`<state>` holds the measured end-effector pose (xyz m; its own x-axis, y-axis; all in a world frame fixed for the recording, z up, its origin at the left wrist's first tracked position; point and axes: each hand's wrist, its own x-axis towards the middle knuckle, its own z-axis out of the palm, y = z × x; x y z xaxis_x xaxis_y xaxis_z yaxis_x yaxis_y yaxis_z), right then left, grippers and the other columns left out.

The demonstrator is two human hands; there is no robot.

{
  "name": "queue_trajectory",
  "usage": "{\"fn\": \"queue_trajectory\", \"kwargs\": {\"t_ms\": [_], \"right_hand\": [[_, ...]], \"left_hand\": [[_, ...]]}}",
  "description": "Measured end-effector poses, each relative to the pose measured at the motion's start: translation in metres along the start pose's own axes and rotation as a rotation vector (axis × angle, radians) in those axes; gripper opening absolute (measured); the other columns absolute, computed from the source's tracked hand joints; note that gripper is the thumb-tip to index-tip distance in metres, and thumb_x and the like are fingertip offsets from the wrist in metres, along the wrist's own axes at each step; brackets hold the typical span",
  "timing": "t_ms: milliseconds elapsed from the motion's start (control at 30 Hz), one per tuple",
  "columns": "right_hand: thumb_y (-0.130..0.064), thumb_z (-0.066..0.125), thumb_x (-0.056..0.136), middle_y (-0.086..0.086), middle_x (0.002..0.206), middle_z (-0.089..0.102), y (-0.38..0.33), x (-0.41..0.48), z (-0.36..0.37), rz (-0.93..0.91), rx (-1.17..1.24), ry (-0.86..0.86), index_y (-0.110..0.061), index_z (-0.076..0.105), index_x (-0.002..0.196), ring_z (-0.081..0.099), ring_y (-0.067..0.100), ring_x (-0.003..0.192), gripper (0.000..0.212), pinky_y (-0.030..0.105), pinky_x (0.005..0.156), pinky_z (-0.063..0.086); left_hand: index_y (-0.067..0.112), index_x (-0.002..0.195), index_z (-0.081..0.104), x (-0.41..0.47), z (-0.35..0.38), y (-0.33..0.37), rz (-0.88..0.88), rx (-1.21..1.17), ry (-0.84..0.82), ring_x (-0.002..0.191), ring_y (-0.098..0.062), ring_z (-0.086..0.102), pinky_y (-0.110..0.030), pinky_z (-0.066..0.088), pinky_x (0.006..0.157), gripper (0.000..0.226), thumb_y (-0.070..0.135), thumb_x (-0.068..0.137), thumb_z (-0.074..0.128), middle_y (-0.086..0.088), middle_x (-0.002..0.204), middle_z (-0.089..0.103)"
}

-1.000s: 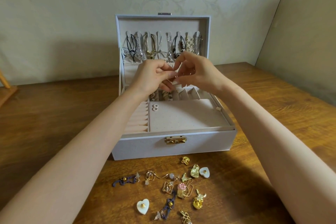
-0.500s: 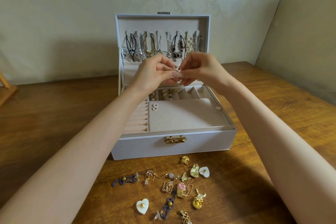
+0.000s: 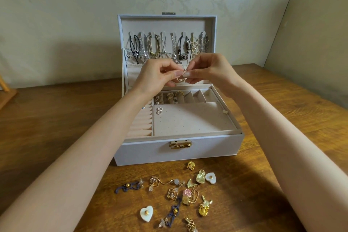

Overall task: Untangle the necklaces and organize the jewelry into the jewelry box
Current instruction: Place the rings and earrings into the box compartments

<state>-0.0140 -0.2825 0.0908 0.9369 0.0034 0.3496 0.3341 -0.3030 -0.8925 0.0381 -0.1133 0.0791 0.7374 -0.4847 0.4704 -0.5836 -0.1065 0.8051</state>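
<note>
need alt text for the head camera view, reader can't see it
Two bare hands, left hand and right hand, pinch a small gold piece between their fingertips above an open white jewelry box on a wooden table. Necklaces hang on hooks inside the lid, and loose earrings lie on the table in front of the box.

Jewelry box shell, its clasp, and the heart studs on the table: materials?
Jewelry box: looks like pale grey fabric or faux-leather wrap, matte, faintly textured. Clasp: shiny gold-tone metal. Heart studs: glossy white, shell-like or resin, gold centre post.
</note>
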Motion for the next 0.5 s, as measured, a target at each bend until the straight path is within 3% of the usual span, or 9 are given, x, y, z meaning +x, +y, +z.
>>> {"fn": "queue_trajectory", "kwargs": {"t_ms": [267, 400, 500], "right_hand": [[0.014, 0.066, 0.077, 0.014, 0.075, 0.062, 0.0026, -0.0004, 0.0001, 0.007, -0.127, -0.065, -0.005, 0.06, 0.086, 0.062, 0.017, 0.062, 0.022, 0.023, 0.063, 0.055], [0.011, 0.071, 0.071, 0.012, 0.08, 0.067, 0.0082, 0.0011, 0.0028, 0.069, -0.397, -0.122, -0.016, 0.062, 0.079, 0.063, 0.017, 0.069, 0.03, 0.037, 0.072, 0.056], [0.007, 0.074, 0.069, 0.007, 0.082, 0.068, 0.0091, 0.0011, 0.0057, 0.138, -0.52, -0.191, -0.021, 0.059, 0.076, 0.062, 0.016, 0.073, 0.033, 0.038, 0.077, 0.055]], "left_hand": [[0.018, 0.078, 0.058, -0.0009, 0.0036, -0.002, 0.0, 0.148, -0.026, 0.074, -0.009, 0.064, -0.02, 0.053, 0.065, 0.017, 0.006, 0.079, 0.071, 0.002, 0.08, 0.065], [0.017, 0.072, 0.058, -0.0027, 0.0076, -0.0023, 0.02, 0.387, -0.172, 0.072, -0.011, 0.056, -0.024, 0.045, 0.07, 0.019, 0.006, 0.08, 0.071, 0.006, 0.075, 0.059], [0.017, 0.073, 0.058, -0.0038, 0.0094, -0.004, 0.02, 0.535, -0.272, 0.074, -0.013, 0.051, -0.024, 0.037, 0.069, 0.019, 0.004, 0.081, 0.069, 0.008, 0.074, 0.055]]}}
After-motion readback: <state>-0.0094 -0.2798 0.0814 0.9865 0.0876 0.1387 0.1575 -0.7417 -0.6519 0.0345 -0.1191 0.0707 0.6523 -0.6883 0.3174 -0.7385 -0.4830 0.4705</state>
